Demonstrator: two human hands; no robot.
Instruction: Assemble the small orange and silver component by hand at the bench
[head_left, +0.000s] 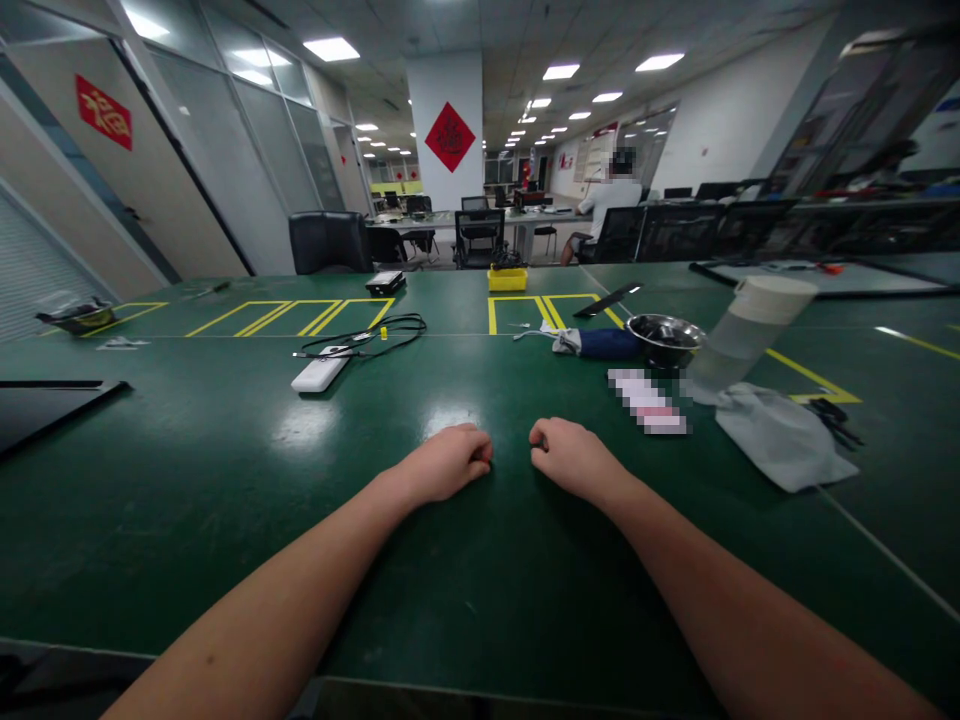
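My left hand (448, 462) rests on the green tabletop (480, 580), its fingers curled into a loose fist. Facing it across a small gap, my right hand (574, 455) is curled the same way. Nothing shows in either hand. Beyond my left hand lies a white power bank (321, 371) with a black cable (397, 326) looped beside it. A partly blurred pink and white flat object (646, 402) lies beyond my right hand. Farther right are a pale plastic bag (784, 435) and a clear bottle with a white lid (750, 335).
A metal bowl (666, 340) and a dark blue folding umbrella or pouch (606, 344) sit at the right. A yellow bin (508, 279) stands at the back. Yellow tape (491, 316) marks the table. A seated person (611, 205) is in the background.
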